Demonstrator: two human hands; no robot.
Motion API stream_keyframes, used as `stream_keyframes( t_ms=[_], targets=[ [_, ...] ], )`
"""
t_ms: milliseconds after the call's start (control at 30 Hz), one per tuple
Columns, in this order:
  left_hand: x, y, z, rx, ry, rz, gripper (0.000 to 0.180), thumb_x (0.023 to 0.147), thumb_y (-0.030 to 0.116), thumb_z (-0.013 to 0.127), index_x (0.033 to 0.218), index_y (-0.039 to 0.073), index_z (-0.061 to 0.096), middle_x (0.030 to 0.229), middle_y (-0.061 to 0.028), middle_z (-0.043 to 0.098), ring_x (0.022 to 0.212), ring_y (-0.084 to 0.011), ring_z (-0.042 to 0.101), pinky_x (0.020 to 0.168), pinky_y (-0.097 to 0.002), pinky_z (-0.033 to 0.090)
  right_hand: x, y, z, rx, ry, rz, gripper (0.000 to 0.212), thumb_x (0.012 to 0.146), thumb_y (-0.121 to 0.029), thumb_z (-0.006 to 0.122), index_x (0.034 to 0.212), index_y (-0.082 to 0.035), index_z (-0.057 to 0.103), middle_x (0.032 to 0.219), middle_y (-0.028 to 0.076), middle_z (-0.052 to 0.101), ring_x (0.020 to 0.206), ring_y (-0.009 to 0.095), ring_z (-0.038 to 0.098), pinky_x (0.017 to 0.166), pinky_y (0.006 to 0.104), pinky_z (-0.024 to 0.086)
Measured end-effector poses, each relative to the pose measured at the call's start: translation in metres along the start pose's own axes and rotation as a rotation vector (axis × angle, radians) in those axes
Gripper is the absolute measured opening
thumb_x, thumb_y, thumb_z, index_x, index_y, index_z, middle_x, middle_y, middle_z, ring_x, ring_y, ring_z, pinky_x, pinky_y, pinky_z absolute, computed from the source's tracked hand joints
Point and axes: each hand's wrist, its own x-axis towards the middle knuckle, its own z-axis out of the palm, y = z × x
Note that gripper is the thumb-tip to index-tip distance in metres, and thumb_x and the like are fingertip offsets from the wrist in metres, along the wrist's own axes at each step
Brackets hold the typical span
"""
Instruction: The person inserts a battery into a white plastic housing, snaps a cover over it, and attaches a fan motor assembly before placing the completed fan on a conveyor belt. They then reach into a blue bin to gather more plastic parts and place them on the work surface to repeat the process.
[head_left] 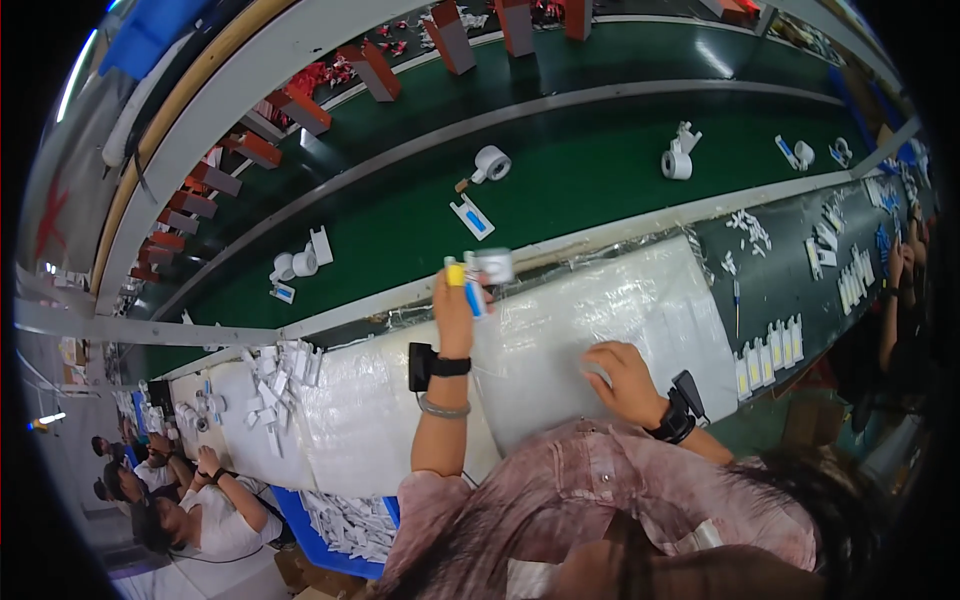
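Observation:
My left hand (455, 315) is raised at the far edge of the wrapped worktop, closed on a white plastic part (474, 292) with a blue strip and a yellow patch. Right beside its fingers is a blurred white round-ended piece (495, 266), which seems joined to that part. My right hand (625, 382) hovers low over the plastic sheet (560, 340), fingers curled. A small greyish bit (596, 371) shows between its thumb and fingers, too small to name. On the green conveyor belt (590, 140) just beyond lies a similar white part with a blue strip (472, 217).
More white round-headed parts (677, 160) are spread along the belt. A heap of white pieces (275, 385) lies left on the worktop, above a blue bin (330, 530). Yellow-marked white parts (770, 357) stand in rows at right, near a screwdriver (737, 300). Co-workers (200, 510) sit at both sides.

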Motion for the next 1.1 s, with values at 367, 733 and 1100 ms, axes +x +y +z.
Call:
stream_keyframes(
  t_ms=[367,733,1100],
  targets=[
    [0.124,-0.026,-0.044,1.338,0.6,0.59,0.064,0.077,0.03,0.074,0.126,-0.001,0.047,0.118,-0.0181,0.056,0.112,-0.0358,0.051,0.093,-0.0439,0.042,0.028,0.022,0.026,0.062,-0.169,0.06,0.021,0.078,-0.008,0.066,0.097,-0.004,0.062,0.099,0.015,0.064,0.087,0.036,0.062,0.076,0.0424,0.051],
    [0.198,-0.055,0.009,1.34,0.339,0.07,0.052,0.069,0.035,0.075,0.102,0.0,0.058,0.093,-0.0209,0.064,0.088,-0.0362,0.065,0.073,-0.0462,0.054,0.026,0.035,0.029,0.006,-0.268,-0.016,0.021,0.078,-0.007,0.069,0.097,-0.007,0.062,0.101,0.012,0.062,0.089,0.034,0.061,0.074,0.0408,0.05],
    [0.041,0.038,0.044,0.221,-0.395,-0.13,0.022,0.092,0.01,0.051,0.113,0.003,0.047,0.073,-0.0067,0.056,0.047,-0.0119,0.051,0.038,-0.026,0.042,0.031,0.026,0.002,0.218,0.048,0.087,0.036,0.082,-0.01,0.068,0.115,-0.005,0.056,0.113,0.017,0.059,0.103,0.035,0.057,0.088,0.0382,0.045]
  ],
)
